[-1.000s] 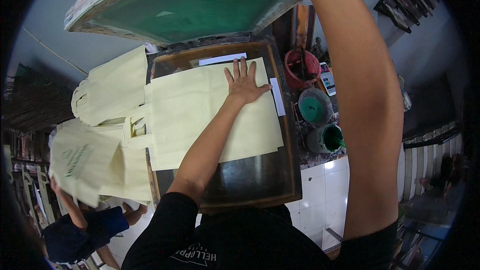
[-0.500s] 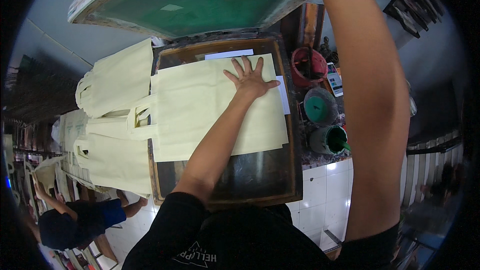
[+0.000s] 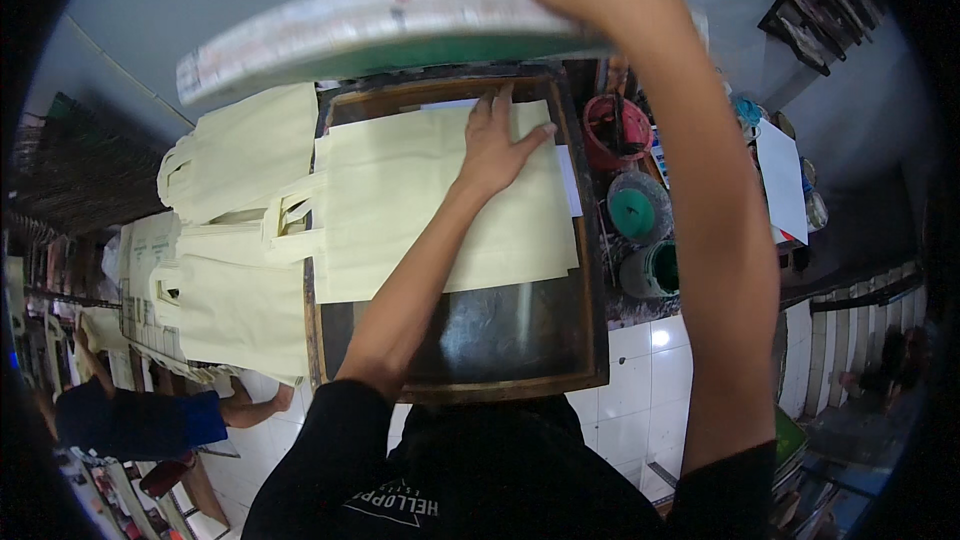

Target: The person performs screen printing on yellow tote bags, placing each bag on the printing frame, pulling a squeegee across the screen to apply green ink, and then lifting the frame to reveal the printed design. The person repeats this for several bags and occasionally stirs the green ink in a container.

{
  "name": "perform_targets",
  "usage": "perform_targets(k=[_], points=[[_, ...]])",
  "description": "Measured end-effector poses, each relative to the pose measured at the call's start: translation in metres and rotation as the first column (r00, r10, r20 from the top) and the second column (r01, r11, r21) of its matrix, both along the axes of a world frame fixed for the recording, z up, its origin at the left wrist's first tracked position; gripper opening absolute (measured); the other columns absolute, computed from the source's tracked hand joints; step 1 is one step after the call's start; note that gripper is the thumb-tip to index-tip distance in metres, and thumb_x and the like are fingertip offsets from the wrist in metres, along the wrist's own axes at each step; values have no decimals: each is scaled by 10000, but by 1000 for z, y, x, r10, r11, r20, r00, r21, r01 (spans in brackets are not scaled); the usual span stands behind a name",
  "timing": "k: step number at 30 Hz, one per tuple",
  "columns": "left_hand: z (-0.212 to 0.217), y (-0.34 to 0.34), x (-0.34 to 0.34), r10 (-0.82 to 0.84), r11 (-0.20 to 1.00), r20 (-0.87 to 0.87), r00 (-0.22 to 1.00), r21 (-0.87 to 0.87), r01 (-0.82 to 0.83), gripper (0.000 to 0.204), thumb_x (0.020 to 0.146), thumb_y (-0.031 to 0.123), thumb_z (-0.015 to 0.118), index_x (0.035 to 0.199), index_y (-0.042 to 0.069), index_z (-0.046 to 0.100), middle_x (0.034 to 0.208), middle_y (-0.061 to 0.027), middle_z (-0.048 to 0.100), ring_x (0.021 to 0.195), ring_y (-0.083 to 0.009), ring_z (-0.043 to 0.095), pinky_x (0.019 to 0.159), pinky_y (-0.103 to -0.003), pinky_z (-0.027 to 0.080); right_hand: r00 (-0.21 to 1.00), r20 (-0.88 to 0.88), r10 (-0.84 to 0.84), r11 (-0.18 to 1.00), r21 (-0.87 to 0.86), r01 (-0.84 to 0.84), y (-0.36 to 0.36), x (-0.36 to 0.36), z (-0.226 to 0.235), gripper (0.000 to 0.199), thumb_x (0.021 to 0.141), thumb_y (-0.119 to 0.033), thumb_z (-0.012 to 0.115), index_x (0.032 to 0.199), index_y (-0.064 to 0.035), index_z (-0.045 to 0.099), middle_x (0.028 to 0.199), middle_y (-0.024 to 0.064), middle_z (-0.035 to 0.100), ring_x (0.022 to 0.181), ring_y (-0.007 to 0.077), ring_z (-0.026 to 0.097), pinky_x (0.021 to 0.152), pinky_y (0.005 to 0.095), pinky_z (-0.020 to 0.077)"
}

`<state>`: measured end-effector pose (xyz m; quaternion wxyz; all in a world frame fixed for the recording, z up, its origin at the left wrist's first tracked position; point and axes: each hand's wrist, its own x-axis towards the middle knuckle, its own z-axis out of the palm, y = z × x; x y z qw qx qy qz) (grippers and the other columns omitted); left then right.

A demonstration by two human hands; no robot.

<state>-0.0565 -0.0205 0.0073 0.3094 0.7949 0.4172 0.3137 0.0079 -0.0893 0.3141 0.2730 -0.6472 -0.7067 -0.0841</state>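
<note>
On the cream tote bag, left hand lies spread; right hand's state hidden.

3 paint tubs right of the frame, stacked cream bags left, a crouching person lower left.

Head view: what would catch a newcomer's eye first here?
The left hand lies flat on a cream tote bag spread across the dark printing board at centre. Above it, the right arm reaches up to a green-meshed screen frame. Tubs of red and green ink stand right of the board.
</note>
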Motion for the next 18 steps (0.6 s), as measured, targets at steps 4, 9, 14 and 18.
perform_targets(k=[4,9,14,18], points=[[33,-105,-110,74,894,773,631,-332,302,479,978,290,639,1273,-77,551,1199,-221,663,1048,-299,690,976,-428,513,996,36,85,960,265,-92,-43,-1,-106,206,908,-256,688,937,-53,712,760,168,648,706,367,641,612,432,484],[4,-200,-187,319,617,534,783,-744,257,252,966,193,667,987,-57,684,865,-179,729,732,-237,710,734,-388,574,975,-74,208,970,141,-197,-125,-25,-236,166,899,-211,687,936,-65,620,864,119,665,782,289,671,694,391,555],[-42,-213,-191,406,486,438,802,-847,217,258,972,205,690,914,-47,697,841,-141,723,606,-149,659,587,-280,538,967,102,234,972,-13,-234,-112,-41,-295,149,925,-214,655,882,-82,602,805,96,647,755,281,662,646,405,542],[-38,-207,-194,385,485,445,808,-843,234,234,966,176,691,926,-54,679,780,-132,702,573,-150,636,568,-280,509,961,-7,276,950,-149,-274,-103,-28,-259,184,937,-249,640,854,-92,593,763,88,637,745,280,656,596,429,517]])
